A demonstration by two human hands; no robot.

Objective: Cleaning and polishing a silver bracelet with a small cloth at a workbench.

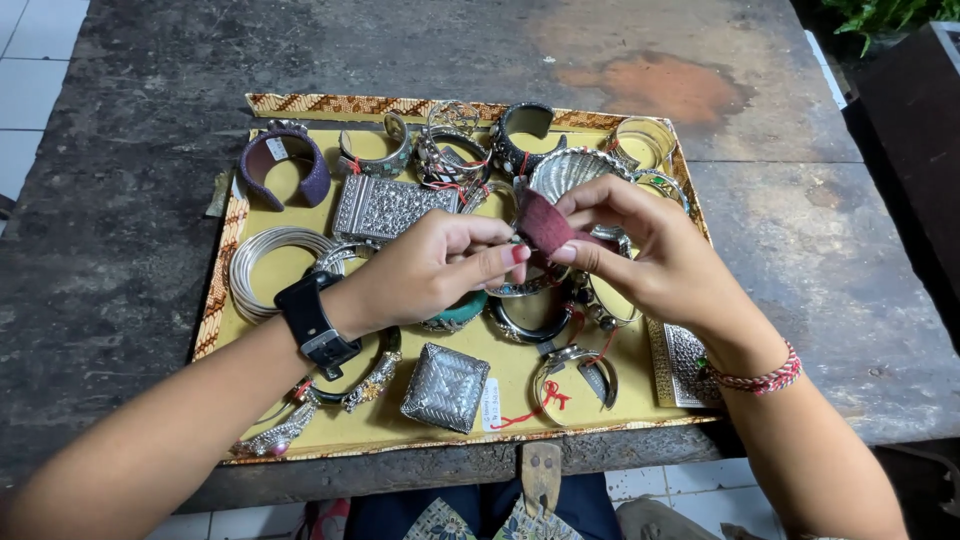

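Note:
My left hand (425, 268) and my right hand (640, 245) meet above a yellow tray (520, 375) of silver jewellery. Both pinch a small dark red cloth (545, 222) between thumb and fingers. A thin piece of silver may be wrapped inside the cloth; I cannot tell. A black watch (312, 322) sits on my left wrist, a red woven band (765, 378) on my right. Under the hands lie silver bangles (530, 325) and a shell-shaped silver piece (570, 170).
The tray has a patterned woven rim (215, 290) and rests on a dark stone table (150, 120). On it lie a purple cuff (285, 165), a stack of thin silver bangles (265, 255), embossed silver boxes (447, 388), and tagged bracelets (575, 372). White tiled floor (30, 60) shows at left.

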